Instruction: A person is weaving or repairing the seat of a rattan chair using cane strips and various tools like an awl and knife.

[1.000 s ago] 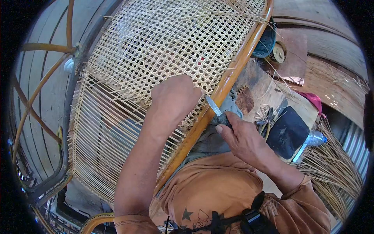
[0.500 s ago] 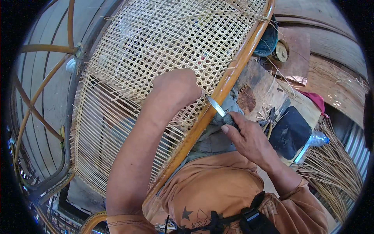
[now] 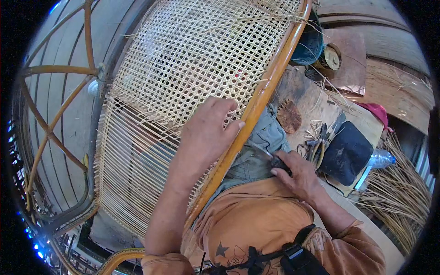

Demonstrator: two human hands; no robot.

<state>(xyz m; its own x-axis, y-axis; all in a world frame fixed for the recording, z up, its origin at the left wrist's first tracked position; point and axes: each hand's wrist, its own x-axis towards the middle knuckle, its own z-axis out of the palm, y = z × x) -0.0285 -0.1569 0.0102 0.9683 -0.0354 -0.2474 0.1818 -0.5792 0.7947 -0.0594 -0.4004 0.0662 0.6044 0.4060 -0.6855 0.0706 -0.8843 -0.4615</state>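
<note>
Far left, around 9 to 10 o'clock, there's a crossed rattan framework [image 3: 48, 130], cut off by the dark fisheye rim. Next over is the main thing, a cane panel [image 3: 183, 68] spread from the middle up toward 11 and 12. Its long axis leans, bottom end at about 7 and top end at about 1, and the upper edge of the view chops the top off. The upper part is close weave with little holes; the lower part, around 8 to 9, is just parallel strands slanting 10 to 4.

The left hand [image 3: 208, 128] sits pretty much dead centre over the weave, back of the hand up, thumb by the glossy wooden rail [image 3: 257, 101]. Thumb and index are apart, but the other fingertips are tucked out of sight, so I can't tell if that grip has a strand in it. That forearm also blocks part of the strands and the lower rail.

Right of the rail, toward 4 o'clock, the right hand [image 3: 298, 172] has its grip wrapped round a knife [image 3: 277, 162]. The dark handle is mostly hidden by fingers. The blade aims at about 10 o'clock, a thin pale sliver over grey-green cloth [image 3: 252, 165], and the tip's hard to make out. Past that are a black slab [image 3: 346, 153], a clear bottle [image 3: 381, 159] and a cane bundle [image 3: 394, 197], cut off around 3 to 4.
</note>
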